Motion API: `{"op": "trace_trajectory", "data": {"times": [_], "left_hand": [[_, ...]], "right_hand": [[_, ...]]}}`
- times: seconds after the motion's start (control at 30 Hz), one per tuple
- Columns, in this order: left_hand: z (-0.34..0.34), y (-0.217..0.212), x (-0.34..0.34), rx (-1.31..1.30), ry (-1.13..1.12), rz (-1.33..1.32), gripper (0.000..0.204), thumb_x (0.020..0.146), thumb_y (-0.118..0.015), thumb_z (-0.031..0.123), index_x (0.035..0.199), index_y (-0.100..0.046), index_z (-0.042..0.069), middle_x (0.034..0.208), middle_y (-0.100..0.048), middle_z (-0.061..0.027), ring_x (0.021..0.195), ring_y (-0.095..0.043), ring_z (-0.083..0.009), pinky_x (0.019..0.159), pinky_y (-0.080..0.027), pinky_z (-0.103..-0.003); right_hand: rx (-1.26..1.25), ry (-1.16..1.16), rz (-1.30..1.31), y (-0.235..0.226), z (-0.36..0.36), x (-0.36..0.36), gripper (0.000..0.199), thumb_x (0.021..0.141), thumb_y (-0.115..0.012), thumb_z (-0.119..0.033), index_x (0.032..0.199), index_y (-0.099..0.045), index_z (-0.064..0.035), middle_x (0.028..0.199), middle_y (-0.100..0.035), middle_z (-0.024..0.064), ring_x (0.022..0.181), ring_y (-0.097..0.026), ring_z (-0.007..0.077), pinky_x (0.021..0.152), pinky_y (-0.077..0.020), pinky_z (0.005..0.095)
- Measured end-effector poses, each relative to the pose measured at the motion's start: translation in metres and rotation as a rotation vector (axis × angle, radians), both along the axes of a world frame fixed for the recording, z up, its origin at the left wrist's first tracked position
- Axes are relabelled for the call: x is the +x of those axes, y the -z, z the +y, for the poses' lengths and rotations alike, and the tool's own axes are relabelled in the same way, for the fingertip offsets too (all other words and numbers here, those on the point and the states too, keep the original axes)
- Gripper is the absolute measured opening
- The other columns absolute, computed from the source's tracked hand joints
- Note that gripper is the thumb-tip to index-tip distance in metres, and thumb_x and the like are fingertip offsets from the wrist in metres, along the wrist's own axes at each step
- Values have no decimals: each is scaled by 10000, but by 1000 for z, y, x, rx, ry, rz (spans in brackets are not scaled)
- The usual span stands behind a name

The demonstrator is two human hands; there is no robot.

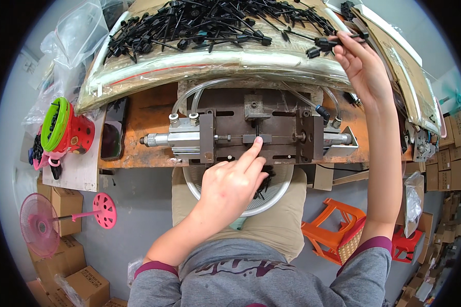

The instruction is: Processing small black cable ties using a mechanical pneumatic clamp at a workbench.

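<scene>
My left hand (231, 187) reaches over the metal fixture (281, 152), index finger stretched out and its tip touching the small dark block (249, 138) in the middle. Its other fingers are loosely bent, and nothing shows in its grasp. A thin black piece stands up from that block just beyond the fingertip. At the far right, my right hand (362, 66) pinches a black plastic part (354, 39) with a thin stem between thumb and fingers. More black parts (320, 47) lie right beside it, and I cannot tell whether they are held too.
Pneumatic cylinders (184, 139) with clear hoses flank the fixture. Behind it, a plastic-covered cardboard tray holds a heap of black parts (189, 25). A white basket (279, 197) with black pieces sits on my lap. A phone (113, 128) and a red bucket (82, 134) stand left.
</scene>
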State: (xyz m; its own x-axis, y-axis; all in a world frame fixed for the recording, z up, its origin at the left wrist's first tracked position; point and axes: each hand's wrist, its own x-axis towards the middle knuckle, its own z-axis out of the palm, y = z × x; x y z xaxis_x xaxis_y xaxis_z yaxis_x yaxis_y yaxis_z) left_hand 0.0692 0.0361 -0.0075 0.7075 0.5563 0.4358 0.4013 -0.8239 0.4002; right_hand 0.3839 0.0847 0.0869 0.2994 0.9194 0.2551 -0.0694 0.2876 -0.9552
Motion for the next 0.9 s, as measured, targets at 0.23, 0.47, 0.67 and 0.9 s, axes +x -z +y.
{"op": "trace_trajectory", "data": {"times": [0.23,0.47,0.67,0.9], "left_hand": [[6,-34,9,-671,28,-734,581,743,-811,17,1290,-618,51,1273,-627,-138,1002,-677,-195,771,-600,-287],[0,-23,0,-268,53,-536,345,744,-783,-32,1080,-731,25,1098,-706,-129,930,-688,-188,683,-571,-257],[-4,-27,-15,-351,152,-473,474,735,-789,-26,1193,-687,34,1244,-645,-155,986,-680,-205,699,-593,-265],[-11,-28,-25,-456,174,-534,510,687,-825,-9,1176,-680,-15,1247,-639,-203,982,-694,-235,726,-606,-295]], "right_hand": [[-192,-203,158,26,-71,-102,162,951,-642,-141,1038,-604,-10,939,-691,109,709,-661,119,642,-550,258],[-318,-215,266,44,-99,-128,154,944,-647,-108,1031,-595,8,954,-692,120,708,-663,128,629,-557,267],[-312,-207,295,49,-99,-128,148,947,-643,-108,1039,-600,1,963,-694,124,683,-641,113,618,-546,263],[-319,-198,294,49,-97,-119,151,950,-641,-113,1053,-604,-9,964,-693,128,676,-633,88,608,-531,236]]}}
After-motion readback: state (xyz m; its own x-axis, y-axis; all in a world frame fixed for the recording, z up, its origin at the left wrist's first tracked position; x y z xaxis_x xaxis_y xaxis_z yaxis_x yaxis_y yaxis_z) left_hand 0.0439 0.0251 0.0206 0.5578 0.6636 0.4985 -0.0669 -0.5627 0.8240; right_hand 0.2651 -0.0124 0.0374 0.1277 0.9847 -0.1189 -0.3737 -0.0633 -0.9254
